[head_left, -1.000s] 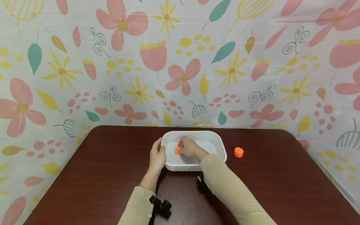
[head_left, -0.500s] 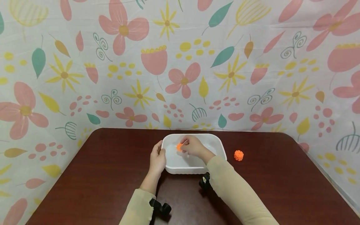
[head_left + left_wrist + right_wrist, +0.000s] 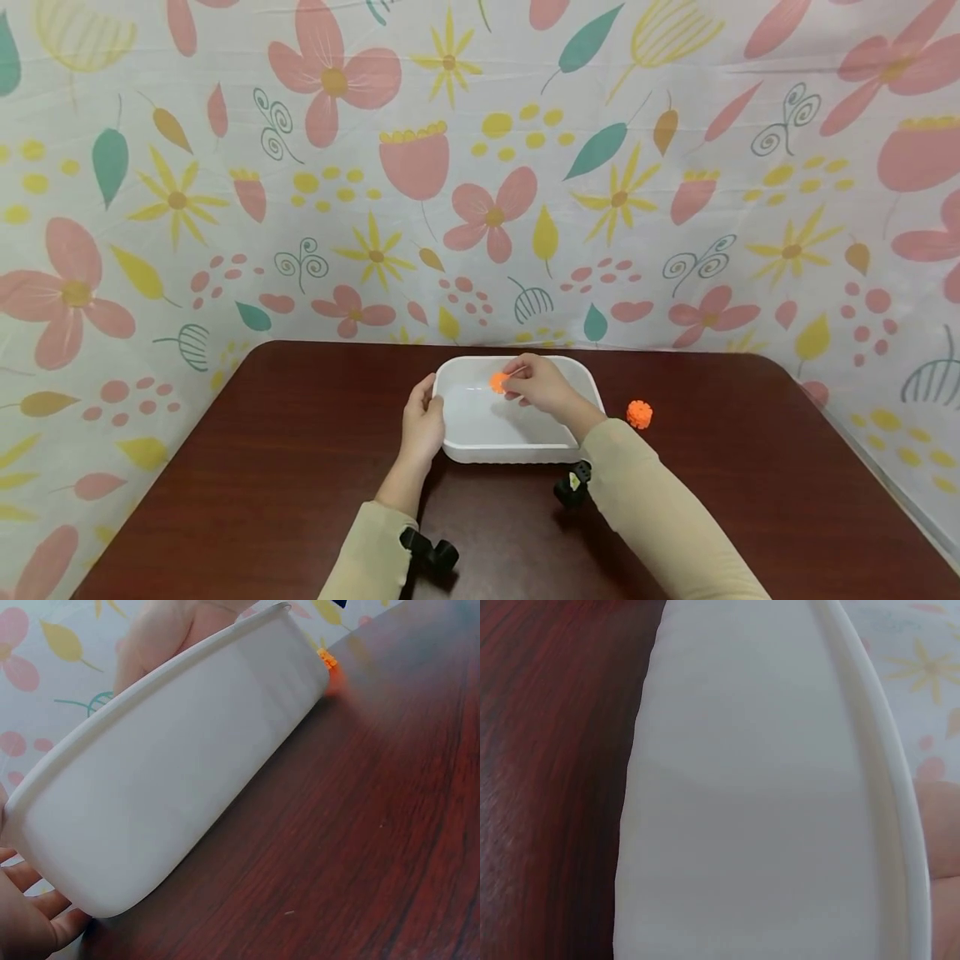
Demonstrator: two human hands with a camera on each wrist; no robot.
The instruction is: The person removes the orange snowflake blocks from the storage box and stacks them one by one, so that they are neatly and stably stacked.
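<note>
A white rectangular plastic basin (image 3: pixel 495 452) stands on the table. My left hand (image 3: pixel 422 425) grips its left end, with the thumb at the rim; in the left wrist view the fingers (image 3: pixel 52 904) lie against the end wall. Over the inside of the basin, my right hand (image 3: pixel 542 383) pinches a small orange piece with a notched edge (image 3: pixel 498 382) between thumb and fingertips. Only part of that piece shows. In the right wrist view the basin's outer wall (image 3: pixel 742 787) hides most of the right hand.
To the right of the basin, a second orange notched piece, roughly round (image 3: pixel 639 414), lies on the dark red-brown table (image 3: pixel 262 467). A floral cloth (image 3: pixel 480 167) hangs behind the table's far edge. Each wrist carries a black camera mount (image 3: pixel 431 552).
My right hand has moved right and slightly up within the basin with the orange notched piece. The left hand keeps its hold on the basin's end. The view has tilted slightly.
</note>
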